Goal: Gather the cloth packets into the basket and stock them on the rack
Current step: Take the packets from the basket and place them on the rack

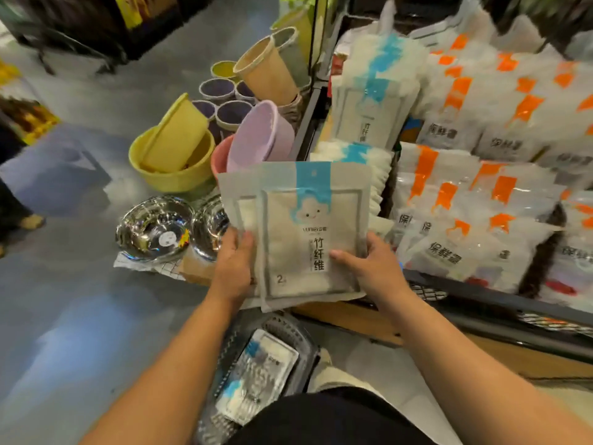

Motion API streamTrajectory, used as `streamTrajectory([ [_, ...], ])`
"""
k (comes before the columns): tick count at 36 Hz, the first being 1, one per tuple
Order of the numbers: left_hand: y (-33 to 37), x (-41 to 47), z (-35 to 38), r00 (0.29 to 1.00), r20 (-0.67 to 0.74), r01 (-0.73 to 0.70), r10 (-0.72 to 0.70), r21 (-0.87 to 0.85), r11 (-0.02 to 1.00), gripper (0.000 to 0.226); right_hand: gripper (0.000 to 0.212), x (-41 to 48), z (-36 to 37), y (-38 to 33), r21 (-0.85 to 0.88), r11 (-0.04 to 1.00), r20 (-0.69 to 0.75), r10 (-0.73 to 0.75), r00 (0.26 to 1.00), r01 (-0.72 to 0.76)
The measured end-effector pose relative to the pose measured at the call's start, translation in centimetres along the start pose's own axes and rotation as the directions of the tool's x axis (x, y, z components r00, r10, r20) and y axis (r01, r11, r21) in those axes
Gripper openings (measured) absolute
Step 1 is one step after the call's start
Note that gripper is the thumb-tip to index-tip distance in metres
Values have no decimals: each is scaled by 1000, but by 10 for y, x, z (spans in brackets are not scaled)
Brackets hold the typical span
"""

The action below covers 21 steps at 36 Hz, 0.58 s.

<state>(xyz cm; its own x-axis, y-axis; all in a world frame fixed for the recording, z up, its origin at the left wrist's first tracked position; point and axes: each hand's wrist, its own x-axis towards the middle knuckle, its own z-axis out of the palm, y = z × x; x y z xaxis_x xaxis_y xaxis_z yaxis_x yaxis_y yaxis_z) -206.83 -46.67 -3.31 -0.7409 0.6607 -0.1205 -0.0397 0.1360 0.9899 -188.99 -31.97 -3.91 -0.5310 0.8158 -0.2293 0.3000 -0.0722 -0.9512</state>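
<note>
A: Well, what's nearest?
B: The basket (308,345) on the floor, loose packets (260,370) lying in it.
A: And the hands?
B: The left hand (234,261) and right hand (372,264) clamp a stack of cloth packets (308,232) by its sides, thumbs on its front, upright before the rack (481,303); shelved packets (372,101) stand beyond.

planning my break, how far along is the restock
Partly done. Blue-banded cloth packets already stand on the rack. In hand: the left grip and right grip hold a small stack of packets in front of it, not yet shelved. Left: more packets lie in the basket near the person's feet.
</note>
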Motion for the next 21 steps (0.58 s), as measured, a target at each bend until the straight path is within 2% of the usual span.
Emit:
streamTrajectory([
  [3,8,17,38,995,94,16,-15,-9,1000,14,41,20,-22,8,102,994,10,37,999,-37],
  [4,9,24,47,991,129,35,-31,-33,999,19,43,27,-28,12,128,990,5,58,998,-58],
  [6,2,42,61,982,184,41,-46,28,999,41,47,43,-38,21,183,977,-1,108,994,-106],
  [7,-3,52,65,978,201,41,-53,64,997,43,47,50,-41,24,210,969,-8,135,991,-131],
  [10,-11,79,77,984,168,33,-65,186,982,35,36,72,-48,35,248,951,-35,199,979,-184],
  [13,-24,110,78,994,88,27,-58,321,947,37,26,92,-46,48,237,952,-96,222,970,-195],
  [17,-58,153,65,1000,-19,-3,18,607,794,33,26,113,-37,56,219,961,-170,209,963,-169],
  [21,-95,179,55,988,-94,151,-124,771,618,40,23,125,-31,59,200,969,-256,198,946,-148],
])
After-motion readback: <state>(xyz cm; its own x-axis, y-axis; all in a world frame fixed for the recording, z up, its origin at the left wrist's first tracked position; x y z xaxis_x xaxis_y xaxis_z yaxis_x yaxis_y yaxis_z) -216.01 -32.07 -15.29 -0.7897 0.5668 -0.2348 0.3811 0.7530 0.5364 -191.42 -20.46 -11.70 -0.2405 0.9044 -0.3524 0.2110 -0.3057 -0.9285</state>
